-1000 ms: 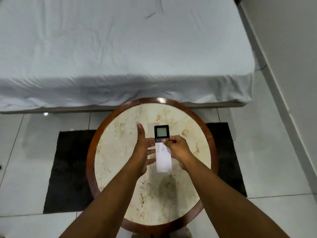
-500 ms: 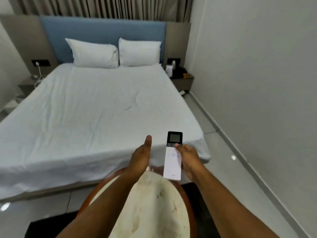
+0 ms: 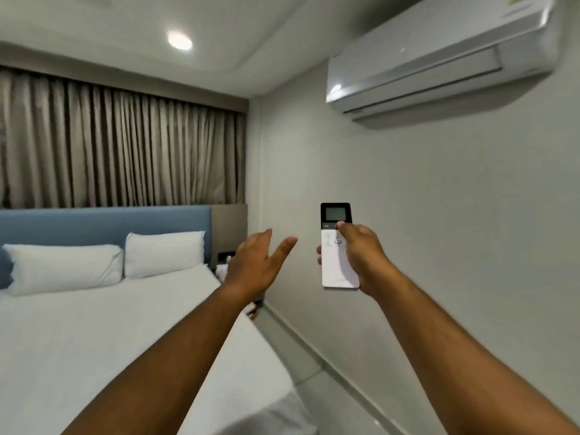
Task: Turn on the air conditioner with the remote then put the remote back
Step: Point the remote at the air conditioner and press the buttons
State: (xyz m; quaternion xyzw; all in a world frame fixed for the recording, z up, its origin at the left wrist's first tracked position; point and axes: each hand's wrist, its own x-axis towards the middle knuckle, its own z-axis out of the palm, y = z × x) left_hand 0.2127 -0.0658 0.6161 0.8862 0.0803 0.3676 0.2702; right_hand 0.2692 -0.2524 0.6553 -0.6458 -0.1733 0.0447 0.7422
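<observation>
Remote raised toward the wall unit, thumb on the button row.

The right hand grips the white remote upright, fingers wrapped behind it, thumb pressing just under its display, likely so its top aims toward the split air conditioner mounted high on the wall. The left hand hovers beside it, fingers loose and holding nothing. Half a second earlier the view faced down over the bed and round table; now it tilts up and the table is out of sight.

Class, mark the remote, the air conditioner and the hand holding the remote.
remote (image 3: 340, 267): head view, white lower body.
air conditioner (image 3: 439, 54): head view, front panel.
right hand (image 3: 365, 257): head view, back of hand.
</observation>
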